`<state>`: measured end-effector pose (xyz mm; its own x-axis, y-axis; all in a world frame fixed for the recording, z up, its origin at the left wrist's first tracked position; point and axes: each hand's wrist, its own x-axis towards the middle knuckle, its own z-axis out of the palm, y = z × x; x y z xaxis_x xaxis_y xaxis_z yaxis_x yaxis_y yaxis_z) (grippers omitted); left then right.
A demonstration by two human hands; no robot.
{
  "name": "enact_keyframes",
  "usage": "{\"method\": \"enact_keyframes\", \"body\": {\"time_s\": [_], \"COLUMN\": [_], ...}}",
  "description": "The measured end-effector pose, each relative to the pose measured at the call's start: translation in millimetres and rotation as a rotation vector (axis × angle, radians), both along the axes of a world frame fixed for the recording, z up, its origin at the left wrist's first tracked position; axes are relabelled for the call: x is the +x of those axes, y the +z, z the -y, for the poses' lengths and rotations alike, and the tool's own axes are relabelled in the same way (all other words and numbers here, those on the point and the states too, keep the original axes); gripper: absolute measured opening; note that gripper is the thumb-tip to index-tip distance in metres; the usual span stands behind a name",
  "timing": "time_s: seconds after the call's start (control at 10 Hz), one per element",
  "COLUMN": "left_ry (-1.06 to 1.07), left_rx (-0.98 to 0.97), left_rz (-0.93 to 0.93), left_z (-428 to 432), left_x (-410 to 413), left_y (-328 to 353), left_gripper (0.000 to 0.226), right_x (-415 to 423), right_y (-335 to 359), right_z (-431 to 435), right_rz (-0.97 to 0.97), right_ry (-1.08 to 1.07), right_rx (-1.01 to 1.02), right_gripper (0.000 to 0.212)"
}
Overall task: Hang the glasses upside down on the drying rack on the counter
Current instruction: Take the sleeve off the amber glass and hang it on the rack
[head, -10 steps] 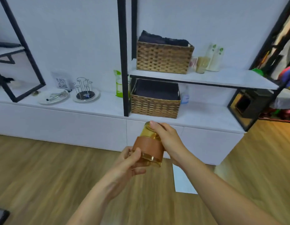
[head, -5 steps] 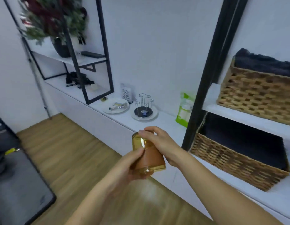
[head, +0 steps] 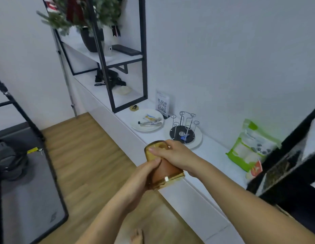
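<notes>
An amber glass (head: pixel 168 170) with a brown sleeve is held in both hands above the floor, just in front of the white counter (head: pixel 214 152). My left hand (head: pixel 142 175) grips its lower side. My right hand (head: pixel 174 153) wraps over the upper end, fingers across it. The glass is tilted, one end pointing up-left. The wire drying rack (head: pixel 185 126), with bare looped prongs on a round black base in a white dish, stands on the counter just beyond my right hand.
A white plate (head: pixel 147 128) with small utensils and a QR-code sign (head: pixel 162 104) sit left of the rack. A green bag (head: pixel 250 147) lies to its right. A black-framed shelf (head: pixel 126 67) with plants stands at the left; another black frame (head: pixel 283 164) at the right.
The view has swung left and closer to the counter; the rack now sits just beyond my hands. Both hands keep hold of the glass, which has tilted further.
</notes>
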<state>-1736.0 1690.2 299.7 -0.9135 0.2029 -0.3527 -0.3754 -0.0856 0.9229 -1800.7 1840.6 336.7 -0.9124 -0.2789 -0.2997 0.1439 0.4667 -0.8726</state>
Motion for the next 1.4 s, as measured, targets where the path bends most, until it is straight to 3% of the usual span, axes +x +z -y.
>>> {"method": "enact_keyframes", "body": {"time_s": [0.2,0.4,0.8,1.2,1.4], "left_ry": [-0.164,-0.229,-0.242,-0.304,-0.386], "left_rx": [-0.090,-0.246,-0.335,-0.513,-0.565], "left_rz": [0.026,-0.094,-0.140,-0.123,-0.074], "left_z": [16.2,28.5,-18.4,-54.2,-59.6], "left_x": [-124.6,-240.9,-360.2,-410.8,-427.8], "left_y": [-2.9,-12.8,-27.6,-62.5,-90.5], "left_gripper": [0.055,0.055,0.054,0.062,0.053], "right_x": [-104.8,-169.5,-277.7,-327.3,-336.7], "right_y": [-13.6,-30.8,-95.4,-154.8,-186.0], "right_z": [7.5,3.9,-30.3,-55.2,-59.0], "right_rz": [-0.007,-0.202,-0.534,-0.427,-0.307], "right_ry": [-0.130,-0.308,-0.341,-0.312,-0.285], "right_rx": [0.080,0.223,0.333,0.335,0.430], "right_gripper": [0.058,0.081,0.076,0.073,0.081]}}
